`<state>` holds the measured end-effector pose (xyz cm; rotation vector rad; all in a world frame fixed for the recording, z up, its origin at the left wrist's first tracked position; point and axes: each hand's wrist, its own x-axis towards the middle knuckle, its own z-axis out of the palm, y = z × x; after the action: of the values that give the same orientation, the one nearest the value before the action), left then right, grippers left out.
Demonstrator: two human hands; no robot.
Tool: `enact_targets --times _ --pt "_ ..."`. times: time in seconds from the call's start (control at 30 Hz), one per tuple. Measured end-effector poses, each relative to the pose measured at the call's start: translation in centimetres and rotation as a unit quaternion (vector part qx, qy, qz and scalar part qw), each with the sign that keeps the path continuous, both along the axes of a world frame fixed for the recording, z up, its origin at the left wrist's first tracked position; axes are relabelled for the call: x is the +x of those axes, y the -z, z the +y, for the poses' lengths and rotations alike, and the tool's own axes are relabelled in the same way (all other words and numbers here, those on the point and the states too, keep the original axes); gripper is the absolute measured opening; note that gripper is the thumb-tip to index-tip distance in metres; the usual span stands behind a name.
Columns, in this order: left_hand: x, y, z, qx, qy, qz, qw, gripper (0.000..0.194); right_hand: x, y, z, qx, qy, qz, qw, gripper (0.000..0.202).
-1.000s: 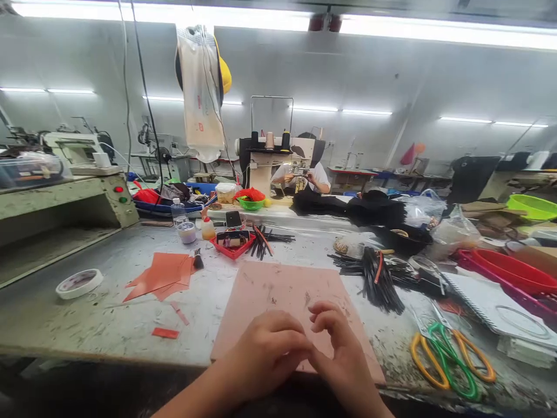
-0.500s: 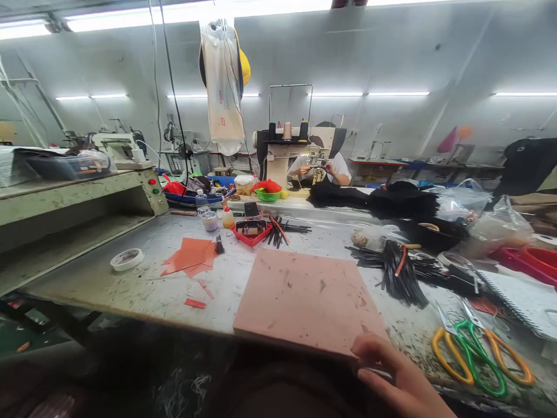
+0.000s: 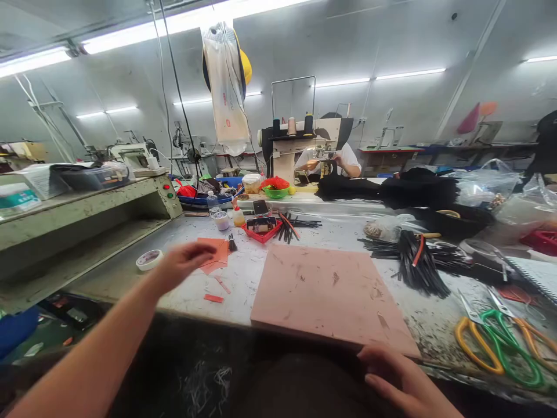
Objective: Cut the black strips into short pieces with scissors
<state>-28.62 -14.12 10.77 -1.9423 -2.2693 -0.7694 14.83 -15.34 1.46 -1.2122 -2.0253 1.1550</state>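
Note:
My left hand (image 3: 185,264) reaches over the orange sheets (image 3: 217,264) on the left of the table, its fingers stretched out and nothing seen in them. Whether the fingertips touch the sheets I cannot tell. Close by lie a roll of white tape (image 3: 149,260) and small orange strips (image 3: 213,298). At the front edge of the pinkish board (image 3: 322,290) is my right hand (image 3: 394,374), loosely curved, with a gap between thumb and forefinger and nothing visible in it. Scissors with green and yellow handles (image 3: 500,334) lie to its right.
A red tray (image 3: 261,235) and a glue bottle (image 3: 238,216) stand behind the board. Bundles of black strips (image 3: 420,267) lie to the right. A raised shelf (image 3: 87,215) flanks the left side. Across the table, a person works at a sewing machine (image 3: 304,145).
My left hand has come into view from the lower left, out over the orange sheets. My right hand stays by the board's front edge. The view has shifted and tilted slightly.

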Motion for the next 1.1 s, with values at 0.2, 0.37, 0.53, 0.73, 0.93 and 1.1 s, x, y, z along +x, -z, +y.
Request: enact_targets --times 0.2,0.37,0.53,0.73,0.93,1.1 --pt "-1.7 7.5 3.3 -0.236 -0.021 0.09 0.967 0.017 -1.7 0.8 1.2 -0.018 -0.016 -0.06 0.998 0.026" --pt "-1.6 10.1 4.7 -0.28 -0.029 0.136 0.95 0.02 -5.4 -0.7 3.2 -0.02 -0.058 -0.09 0.994 0.02" --pt "-0.4 9.2 4.8 -0.239 -0.003 0.163 0.957 0.017 -10.4 -2.3 5.5 -0.01 -0.116 -0.069 0.991 0.018" --pt "5.8 8.6 3.3 -0.11 0.069 0.164 0.978 0.02 -17.0 -1.0 7.7 -0.058 -0.067 0.074 0.993 0.033" --pt "9.0 10.4 2.5 0.014 0.084 0.119 0.989 0.021 -19.5 0.8 7.6 -0.082 -0.034 0.101 0.991 0.01" --pt "8.6 11.4 2.9 0.07 0.083 0.112 0.988 0.021 -18.6 1.9 7.8 -0.108 0.005 0.116 0.987 0.023"
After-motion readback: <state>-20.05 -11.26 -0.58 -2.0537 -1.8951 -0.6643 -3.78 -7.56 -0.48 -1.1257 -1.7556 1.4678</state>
